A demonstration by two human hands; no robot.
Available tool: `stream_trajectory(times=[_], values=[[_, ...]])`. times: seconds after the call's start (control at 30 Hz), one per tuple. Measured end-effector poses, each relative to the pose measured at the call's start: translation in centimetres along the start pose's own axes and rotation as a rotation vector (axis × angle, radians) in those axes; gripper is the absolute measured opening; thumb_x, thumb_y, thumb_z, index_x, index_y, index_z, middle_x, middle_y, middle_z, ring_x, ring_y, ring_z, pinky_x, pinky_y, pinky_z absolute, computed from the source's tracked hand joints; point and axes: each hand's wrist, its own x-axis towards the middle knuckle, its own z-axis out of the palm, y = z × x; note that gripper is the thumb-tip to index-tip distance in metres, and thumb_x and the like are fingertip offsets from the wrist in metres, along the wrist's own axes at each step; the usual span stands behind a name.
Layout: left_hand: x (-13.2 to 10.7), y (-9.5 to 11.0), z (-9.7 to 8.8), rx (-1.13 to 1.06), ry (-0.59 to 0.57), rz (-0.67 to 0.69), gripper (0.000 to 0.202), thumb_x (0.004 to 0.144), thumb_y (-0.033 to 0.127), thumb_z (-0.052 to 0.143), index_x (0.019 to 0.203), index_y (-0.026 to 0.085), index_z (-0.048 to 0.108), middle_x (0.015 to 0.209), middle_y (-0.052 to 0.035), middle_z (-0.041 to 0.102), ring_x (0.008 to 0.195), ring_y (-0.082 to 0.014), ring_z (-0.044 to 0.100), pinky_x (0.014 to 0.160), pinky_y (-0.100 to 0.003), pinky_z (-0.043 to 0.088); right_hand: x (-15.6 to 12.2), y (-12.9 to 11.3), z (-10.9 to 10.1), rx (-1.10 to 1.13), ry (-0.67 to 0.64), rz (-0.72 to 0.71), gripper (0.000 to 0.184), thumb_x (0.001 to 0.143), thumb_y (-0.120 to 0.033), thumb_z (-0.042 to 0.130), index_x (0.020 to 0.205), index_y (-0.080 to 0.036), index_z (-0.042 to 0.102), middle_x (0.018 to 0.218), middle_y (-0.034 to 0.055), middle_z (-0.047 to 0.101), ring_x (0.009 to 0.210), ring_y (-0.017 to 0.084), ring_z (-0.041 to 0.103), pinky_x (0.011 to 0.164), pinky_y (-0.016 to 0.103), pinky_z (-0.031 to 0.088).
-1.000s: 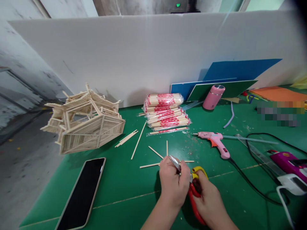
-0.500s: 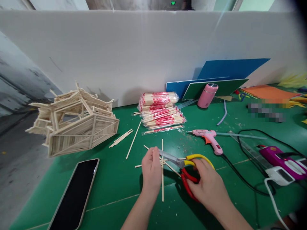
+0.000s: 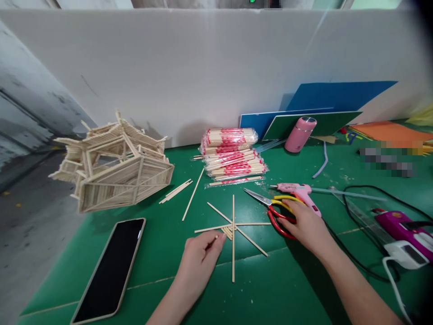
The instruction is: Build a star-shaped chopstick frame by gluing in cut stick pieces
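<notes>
Thin wooden sticks cross in a star shape (image 3: 233,257) on the green table, with several short pieces (image 3: 228,233) laid near the crossing. At the star's left side, my left hand (image 3: 200,258) is closed, and the pale end of a small wooden stick (image 3: 216,237) shows between its fingers. My right hand (image 3: 309,228) has its fingers on the red and yellow handles of the scissors (image 3: 260,197), which lie low over the table with the blades pointing left. Just behind that hand is a pink glue gun (image 3: 300,189), partly hidden by it.
A model building of sticks (image 3: 125,180) stands at left, above a phone (image 3: 110,271). Wrapped chopsticks (image 3: 233,162) lie at the back beside a pink flask (image 3: 301,134). Loose sticks (image 3: 176,191) lie between. Cords run from a purple power strip (image 3: 404,230) at right.
The scissors have moved right, away from my left hand, and down to the table beside the glue gun. My left hand has dropped lower and turned, uncovering the star's middle.
</notes>
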Motion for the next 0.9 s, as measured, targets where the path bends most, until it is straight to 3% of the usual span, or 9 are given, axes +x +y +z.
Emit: stream_trajectory(times=[0.13,0.23,0.33,0.43,0.7,0.9], values=[[-0.2,0.0,0.4,0.183,-0.095,0.123,0.041,0.084,0.034,0.034,0.048,0.017,0.041,0.048,0.0054,0.032,0.047,-0.0088,0.031,0.05,-0.023,0.024,-0.7,-1.7,-1.0,0.033,0.105,0.006,0.031,0.074,-0.028,0.05,0.103,-0.02,0.056,0.108,0.0089,0.057,0.1,0.026,0.051,0.083,0.041,0.041],[-0.5,0.4,1.1,0.315,-0.147,0.167,0.038,0.085,0.031,0.034,0.051,0.017,0.043,0.05,0.0052,0.041,0.05,-0.0089,0.038,0.056,-0.024,0.026,-2.3,-5.2,-1.8,0.144,0.167,-0.022,0.023,0.081,-0.027,0.043,0.099,-0.021,0.056,0.098,0.0061,0.06,0.093,0.019,0.054,0.081,0.033,0.043],[-0.9,0.9,1.8,0.456,-0.195,0.2,0.03,0.082,0.026,0.04,0.056,0.017,0.051,0.056,0.0026,0.053,0.057,-0.0121,0.047,0.061,-0.027,0.026,-4.2,-8.9,-1.6,0.586,-0.094,-0.153,0.019,0.08,-0.021,0.047,0.096,-0.021,0.056,0.09,0.0039,0.059,0.081,0.014,0.056,0.071,0.025,0.047],[-1.5,1.0,2.2,0.584,-0.209,0.258,0.02,0.077,0.018,0.044,0.06,0.018,0.055,0.058,0.0011,0.058,0.059,-0.0146,0.05,0.061,-0.029,0.026,-5.4,-11.0,-0.7,0.762,-0.246,-0.164,0.016,0.08,-0.019,0.048,0.091,-0.02,0.06,0.084,0.0033,0.058,0.076,0.012,0.056,0.066,0.022,0.046],[-2.1,0.8,1.8,0.761,-0.222,0.331,0.015,0.071,0.014,0.048,0.061,0.018,0.059,0.06,-0.0018,0.06,0.06,-0.0172,0.052,0.06,-0.032,0.026,-5.7,-11.3,-0.2,0.776,-0.389,-0.11,0.011,0.078,-0.022,0.051,0.08,-0.019,0.062,0.074,0.0018,0.057,0.066,0.011,0.054,0.059,0.022,0.042],[-1.8,0.8,1.3,0.684,-0.224,0.263,0.019,0.077,0.024,0.047,0.061,0.018,0.056,0.061,-0.001,0.058,0.062,-0.0173,0.051,0.06,-0.031,0.028,-4.8,-11.0,0.1,0.783,-0.327,-0.059,0.012,0.078,-0.02,0.051,0.071,-0.019,0.06,0.069,0.0003,0.056,0.064,0.011,0.053,0.057,0.021,0.041]])
